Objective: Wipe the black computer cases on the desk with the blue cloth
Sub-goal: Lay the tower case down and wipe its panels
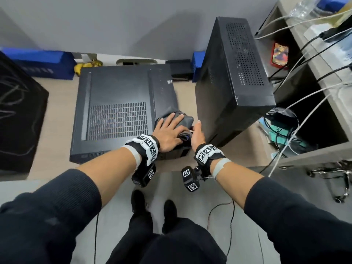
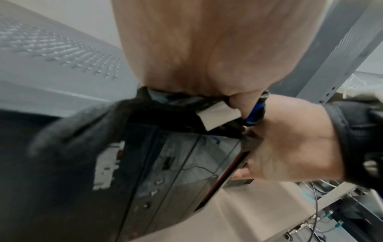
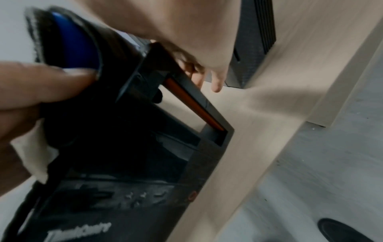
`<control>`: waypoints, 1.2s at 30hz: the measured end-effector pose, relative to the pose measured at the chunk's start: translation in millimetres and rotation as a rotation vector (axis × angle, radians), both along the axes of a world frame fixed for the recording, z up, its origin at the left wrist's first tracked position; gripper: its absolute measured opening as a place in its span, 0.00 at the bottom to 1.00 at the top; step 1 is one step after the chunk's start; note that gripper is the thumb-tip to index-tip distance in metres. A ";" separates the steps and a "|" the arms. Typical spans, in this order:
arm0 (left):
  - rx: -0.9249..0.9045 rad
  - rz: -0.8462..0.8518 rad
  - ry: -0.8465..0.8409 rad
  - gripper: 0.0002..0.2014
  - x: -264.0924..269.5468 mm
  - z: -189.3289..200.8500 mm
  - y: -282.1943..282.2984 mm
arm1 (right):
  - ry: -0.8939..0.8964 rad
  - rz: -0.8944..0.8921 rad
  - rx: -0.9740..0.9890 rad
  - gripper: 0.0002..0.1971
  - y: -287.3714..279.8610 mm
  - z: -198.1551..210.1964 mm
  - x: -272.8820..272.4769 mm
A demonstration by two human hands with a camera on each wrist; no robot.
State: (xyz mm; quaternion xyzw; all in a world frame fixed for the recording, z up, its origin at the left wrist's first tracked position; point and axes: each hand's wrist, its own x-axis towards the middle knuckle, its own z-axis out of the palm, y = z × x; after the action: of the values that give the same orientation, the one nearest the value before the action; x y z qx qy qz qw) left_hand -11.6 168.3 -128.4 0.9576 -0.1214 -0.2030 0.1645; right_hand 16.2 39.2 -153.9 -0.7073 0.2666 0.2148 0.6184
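One black computer case [image 1: 122, 111] lies flat on the desk, its vent grille facing up. A second black case [image 1: 232, 73] stands upright to its right. The cloth [image 1: 183, 119], dark grey outside with a blue inner fold [image 3: 68, 41] and a white tag [image 2: 217, 114], is bunched on the flat case's near right corner. My left hand [image 1: 171, 124] lies on it with spread, straight fingers pressing down, and the thumb touches the blue fold. My right hand [image 1: 197, 130] is open against that case's right side, fingers [image 3: 215, 81] pointing down into the gap between the two cases.
Blue boxes [image 1: 42, 63], bananas [image 1: 87, 65] and a small black box [image 1: 181, 70] line the back wall. A large black object [image 1: 17, 121] sits at the left. A shelf unit with many cables [image 1: 314, 92] stands on the right. The desk edge [image 1: 57, 174] is close to me.
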 end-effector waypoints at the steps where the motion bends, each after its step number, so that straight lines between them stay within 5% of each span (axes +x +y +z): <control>1: -0.012 0.023 -0.009 0.29 -5.2 -0.3 -0.6 | 0.010 0.030 -0.004 0.28 -4.0 -0.8 -4.2; 9: -0.090 0.155 -0.030 0.33 -43.6 2.5 2.3 | 0.067 0.207 -0.107 0.34 -11.2 -0.5 -24.1; 21: -0.032 0.446 -0.129 0.25 -102.6 -12.2 72.9 | 0.092 0.146 -0.253 0.35 -6.8 0.1 -29.6; 30: -0.044 1.005 -0.311 0.27 -137.7 -28.3 64.6 | 0.027 0.169 -0.250 0.38 -5.3 -5.3 -41.4; 36: -0.468 1.577 -0.496 0.21 -119.9 -18.9 14.6 | -0.063 0.363 -0.247 0.25 -17.5 -3.7 -36.0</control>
State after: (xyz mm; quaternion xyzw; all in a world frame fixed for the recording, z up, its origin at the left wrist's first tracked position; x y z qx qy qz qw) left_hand -131.5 182.9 -147.3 0.7203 0.5084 0.2161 0.4195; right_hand -19.8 21.6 -157.5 -0.8206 0.1396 0.2662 0.4862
